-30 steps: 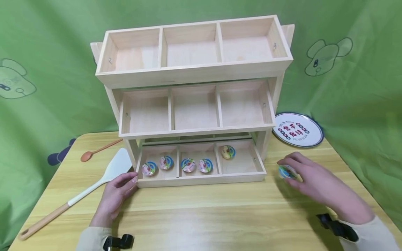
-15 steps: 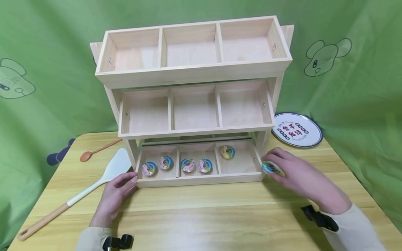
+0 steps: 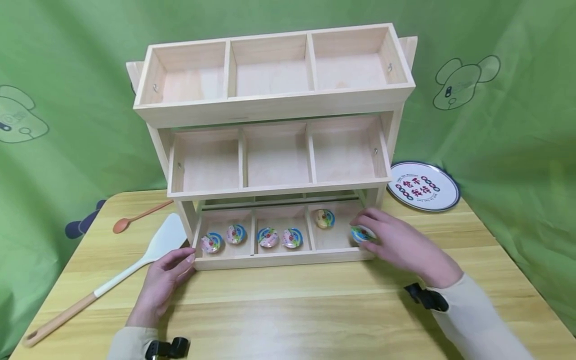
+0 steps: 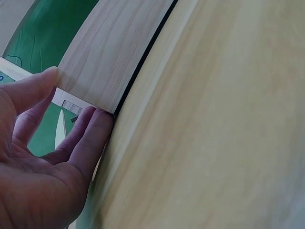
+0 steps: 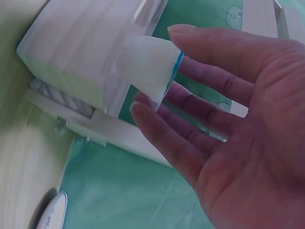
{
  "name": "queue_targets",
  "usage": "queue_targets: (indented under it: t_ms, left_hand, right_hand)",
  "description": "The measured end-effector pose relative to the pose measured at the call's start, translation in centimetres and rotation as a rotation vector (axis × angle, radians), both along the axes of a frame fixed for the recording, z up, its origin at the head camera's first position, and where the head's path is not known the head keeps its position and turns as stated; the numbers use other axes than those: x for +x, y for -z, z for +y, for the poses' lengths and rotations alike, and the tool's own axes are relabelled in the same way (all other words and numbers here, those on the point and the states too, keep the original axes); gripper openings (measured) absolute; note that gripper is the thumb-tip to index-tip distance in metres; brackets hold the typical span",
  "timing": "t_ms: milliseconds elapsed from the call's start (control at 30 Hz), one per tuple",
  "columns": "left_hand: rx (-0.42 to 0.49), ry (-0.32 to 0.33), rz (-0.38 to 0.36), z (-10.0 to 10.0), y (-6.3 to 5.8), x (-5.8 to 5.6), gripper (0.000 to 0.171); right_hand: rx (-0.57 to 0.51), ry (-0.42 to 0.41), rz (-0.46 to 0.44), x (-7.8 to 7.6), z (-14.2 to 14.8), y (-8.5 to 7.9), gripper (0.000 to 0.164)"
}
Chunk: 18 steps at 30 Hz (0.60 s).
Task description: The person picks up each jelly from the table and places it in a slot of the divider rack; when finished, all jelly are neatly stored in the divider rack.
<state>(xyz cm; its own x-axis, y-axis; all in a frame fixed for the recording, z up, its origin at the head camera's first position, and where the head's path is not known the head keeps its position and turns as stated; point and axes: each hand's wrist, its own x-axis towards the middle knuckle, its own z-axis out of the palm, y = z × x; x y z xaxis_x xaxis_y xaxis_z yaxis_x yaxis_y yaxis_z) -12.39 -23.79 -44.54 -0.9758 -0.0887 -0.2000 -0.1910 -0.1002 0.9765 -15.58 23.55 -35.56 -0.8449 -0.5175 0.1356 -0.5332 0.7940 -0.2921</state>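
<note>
In the head view, a three-tier wooden rack [image 3: 274,107] stands on the table, each tier divided into three compartments. My left hand [image 3: 164,282] holds the left front corner of the bottom tray [image 3: 288,260], thumb at the upper edge and fingers at the lower. Over that tray's right compartment, my right hand [image 3: 396,242] pinches a small jelly cup [image 3: 361,234] by its blue-rimmed lid. In the right wrist view, the pale cup [image 5: 148,64] is between thumb and fingers. One yellowish jelly cup [image 3: 324,218] lies in the same compartment; pink jelly cups [image 3: 267,237] lie two each in the left and middle ones.
A white spatula [image 3: 164,237] with a wooden handle and an orange-brown spoon [image 3: 123,224] lie left of the rack. A round printed plate [image 3: 423,192] lies at the back right. Green curtain [image 3: 508,150] encloses the table. The two upper tiers [image 3: 276,155] overhang the bottom tray.
My right hand has carried the jelly cup leftward from the table's right side to over the bottom tray's right compartment. My left hand has stayed at the tray's corner.
</note>
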Motion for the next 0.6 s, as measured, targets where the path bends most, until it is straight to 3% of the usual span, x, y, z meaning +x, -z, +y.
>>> queue_targets:
  t_ms: [600]
  left_hand:
    - [0.0, 0.001, -0.002, 0.0, 0.1, 0.0, 0.016]
  right_hand:
    - [0.062, -0.041, -0.032, -3.3, -2.0, 2.1, 0.041]
